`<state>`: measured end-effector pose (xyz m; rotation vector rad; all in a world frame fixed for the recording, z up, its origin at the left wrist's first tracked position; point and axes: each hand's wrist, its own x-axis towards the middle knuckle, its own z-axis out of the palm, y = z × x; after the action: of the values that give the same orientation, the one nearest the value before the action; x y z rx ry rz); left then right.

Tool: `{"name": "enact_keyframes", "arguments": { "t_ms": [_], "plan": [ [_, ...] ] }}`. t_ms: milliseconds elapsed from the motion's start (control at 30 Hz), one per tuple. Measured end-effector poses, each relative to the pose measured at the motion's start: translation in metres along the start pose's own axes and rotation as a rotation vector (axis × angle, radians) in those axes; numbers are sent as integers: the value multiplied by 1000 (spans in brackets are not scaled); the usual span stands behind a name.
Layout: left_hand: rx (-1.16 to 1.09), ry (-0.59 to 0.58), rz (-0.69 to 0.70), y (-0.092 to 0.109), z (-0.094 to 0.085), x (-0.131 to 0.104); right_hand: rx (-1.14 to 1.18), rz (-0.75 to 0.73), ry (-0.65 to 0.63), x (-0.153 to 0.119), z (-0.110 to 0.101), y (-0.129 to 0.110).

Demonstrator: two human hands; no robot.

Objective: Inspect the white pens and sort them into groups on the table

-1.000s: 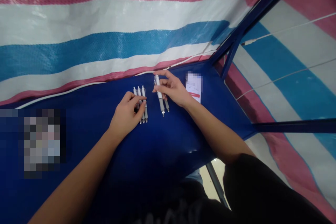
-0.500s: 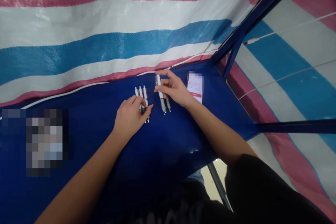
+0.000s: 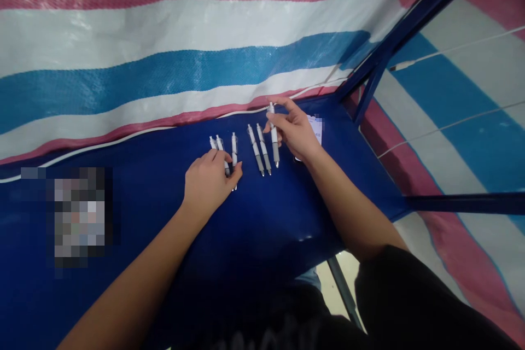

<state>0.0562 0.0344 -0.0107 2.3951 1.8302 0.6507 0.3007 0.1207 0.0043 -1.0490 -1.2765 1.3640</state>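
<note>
Several white pens with grey grips lie on the blue table (image 3: 262, 213). Three of them are at my left hand (image 3: 211, 175), whose fingers are curled over their lower parts; its thumb and fingertips hold the rightmost pen (image 3: 234, 147), set a little apart from the left pair (image 3: 217, 143). Two more pens (image 3: 259, 150) lie side by side between my hands, tips toward me. Just right of these, my right hand (image 3: 293, 131) pinches another pen (image 3: 274, 139) near its upper half.
A phone (image 3: 315, 128) with a lit screen lies behind my right hand, partly covered. A pixelated item (image 3: 80, 219) is on the left. White cable (image 3: 135, 134) runs along the back edge by the striped sheet (image 3: 164, 76). Blue frame bars (image 3: 467, 202) stand at the right.
My right hand has moved right with one pen, and two pens now lie uncovered beside it. At my left hand, the rightmost pen has shifted right, apart from the other two.
</note>
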Motion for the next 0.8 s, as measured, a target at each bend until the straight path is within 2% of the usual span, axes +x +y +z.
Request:
{"name": "enact_keyframes", "arguments": {
  "t_ms": [133,267,500,600,800],
  "plan": [
    [23,-38,-8,5,-3,3,8,12,26,0,3,3],
    [34,-45,-7,9,-2,3,-40,14,-12,-2,9,1],
    [-84,73,-48,3,8,1,-112,-4,-138,-11,17,-2],
    [-178,91,-119,2,8,3,-258,-49,-180,-12,24,1],
    [-265,29,-214,5,2,6,-807,-354,-150,4,35,14]
  ]
}}
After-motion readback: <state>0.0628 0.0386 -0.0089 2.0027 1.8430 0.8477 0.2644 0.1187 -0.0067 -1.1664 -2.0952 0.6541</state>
